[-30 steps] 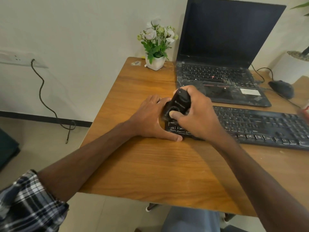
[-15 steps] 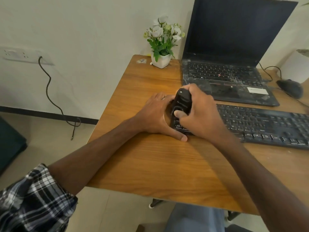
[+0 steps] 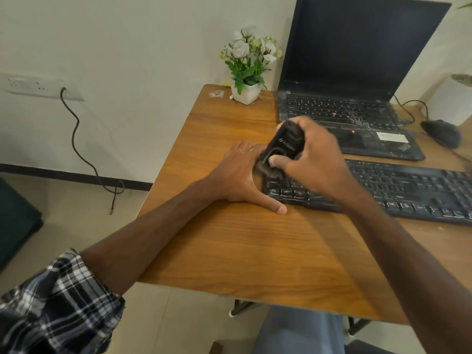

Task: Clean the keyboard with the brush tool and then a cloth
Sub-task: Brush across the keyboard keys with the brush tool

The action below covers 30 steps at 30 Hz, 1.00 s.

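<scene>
Tilted further since before, the brush tool (image 3: 283, 146) met the keyboard (image 3: 398, 190) corner.
Right hand (image 3: 314, 159) gripped it; left hand (image 3: 240, 175) lay spread, bracing the edge.

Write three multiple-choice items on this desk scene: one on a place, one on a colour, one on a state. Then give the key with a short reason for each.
1. Where does the flower pot stand?
A. at the desk's far left corner, left of the laptop
B. on the floor
C. on the keyboard

2. What colour is the brush tool?
A. white
B. black
C. red

3. How does the left hand lie?
A. raised and gripping a cloth
B. in a fist on the laptop
C. flat against the left end of the keyboard

Key: 1 A, the pot sits by the wall beside the laptop. 2 B, the body gripped in the right hand is black. 3 C, its fingers lie straight at the keyboard's end, thumb along the front edge.
</scene>
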Motion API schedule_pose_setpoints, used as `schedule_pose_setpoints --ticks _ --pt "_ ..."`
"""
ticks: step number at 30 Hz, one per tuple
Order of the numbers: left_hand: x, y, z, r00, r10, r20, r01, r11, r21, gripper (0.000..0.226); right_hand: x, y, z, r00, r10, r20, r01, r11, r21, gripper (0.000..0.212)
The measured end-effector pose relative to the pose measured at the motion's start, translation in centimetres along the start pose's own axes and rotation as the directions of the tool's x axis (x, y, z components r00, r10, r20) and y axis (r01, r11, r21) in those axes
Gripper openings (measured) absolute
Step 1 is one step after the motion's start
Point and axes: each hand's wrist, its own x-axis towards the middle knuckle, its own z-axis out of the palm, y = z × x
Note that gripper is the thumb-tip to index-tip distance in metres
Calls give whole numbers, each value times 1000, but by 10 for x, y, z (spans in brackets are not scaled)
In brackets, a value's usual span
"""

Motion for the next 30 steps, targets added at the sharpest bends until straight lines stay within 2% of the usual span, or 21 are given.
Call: schedule_pose_setpoints --ticks 4,8,10,12,13,16,22,26,30 --pt "-1 0 -2 1000 -12 16 13 1000 -2 140 -3 8 -15 999 12 -51 -18 992 -122 57" --pt "1 -1 -1 1000 16 7 -16 1000 -27 129 -15 3 7 995 -86 41 90 991 -104 52" --pt "1 -1 0 1000 27 -2 -27 1000 -12 122 -9 2 4 996 -43 76 41 999 25 54" --pt "-1 1 -1 1000 10 0 -10 1000 -8 128 -2 3 -12 988 105 112 -134 947 293 58" --pt "-2 1 -1 1000 -2 2 2 1000 -12 132 2 6 -21 983 142 116 -175 917 357 59" --pt "-3 2 -3 1000 -16 22 16 1000 -21 142 5 18 -41 989 133 70 -148 943 299 60" --pt "-3 2 -3 999 -19 38 20 1000 -13 142 1 33 -49 997 69 33 -69 998 -5 60" --pt "-2 1 -3 999 -22 41 23 1000 -14 143 -7 26 -27 998 20 65 -18 999 -44 58" --pt "0 -1 0 1000 -5 16 5 1000 -2 134 -11 7 3 991 -102 90 106 993 -43 55"
